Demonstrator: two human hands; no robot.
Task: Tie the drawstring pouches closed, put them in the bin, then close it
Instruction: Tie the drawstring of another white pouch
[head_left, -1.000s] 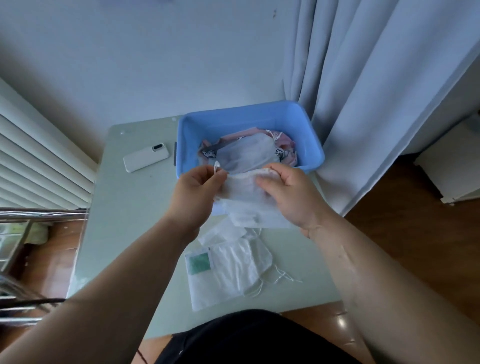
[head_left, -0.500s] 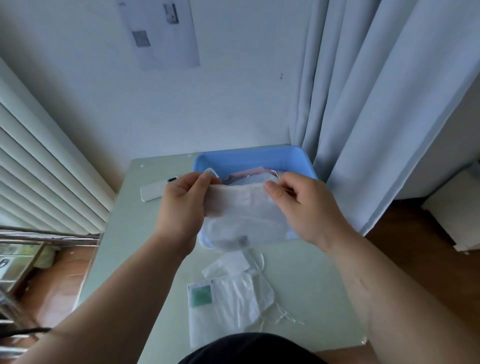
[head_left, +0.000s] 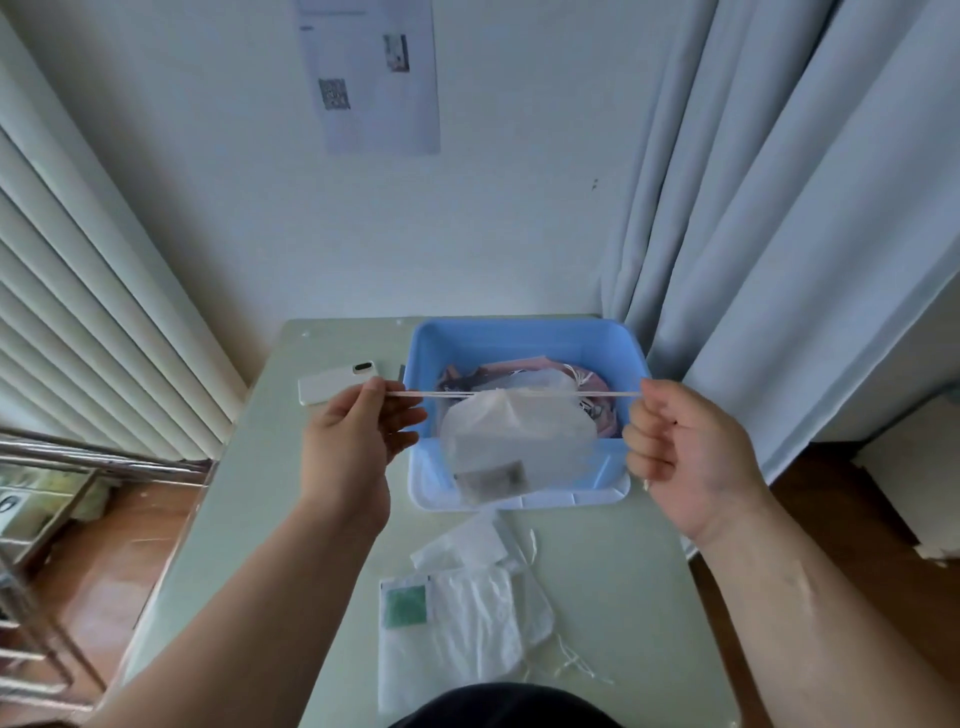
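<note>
- Pouch (head_left: 519, 441), white and half see-through, hangs in the air from its drawstring (head_left: 441, 395), with its mouth gathered into a bunch at the middle of the cord.
- A grey rectangular patch shows through the pouch's lower part.
- The drawstring runs taut and level between the two hands, which are well apart.
- Left hand (head_left: 353, 447) pinches the cord's left end between thumb and forefinger; its other fingers lie loosely bent below.
- Right hand (head_left: 685, 457) is curled into a fist round the cord's right end.
- Seen from the head camera, the hanging pouch overlaps the near wall of the blue bin (head_left: 519, 338); whether it touches the bin I cannot tell.
- The bin stands open at the far right of the pale green table (head_left: 623, 571), with filled bags (head_left: 535, 376), white and pinkish, inside it.
- Loose pouches (head_left: 467, 623) lie flat on the table near the person, their strings trailing to the right; one flat white piece there bears a green square (head_left: 405, 605).
- A white phone (head_left: 332, 387) lies face down left of the bin, just behind the left hand's fingertips.
- A grey curtain (head_left: 779, 208) hangs at the right, beside the bin's far corner.
- A printed sheet (head_left: 369, 78) is stuck to the wall behind the table.
</note>
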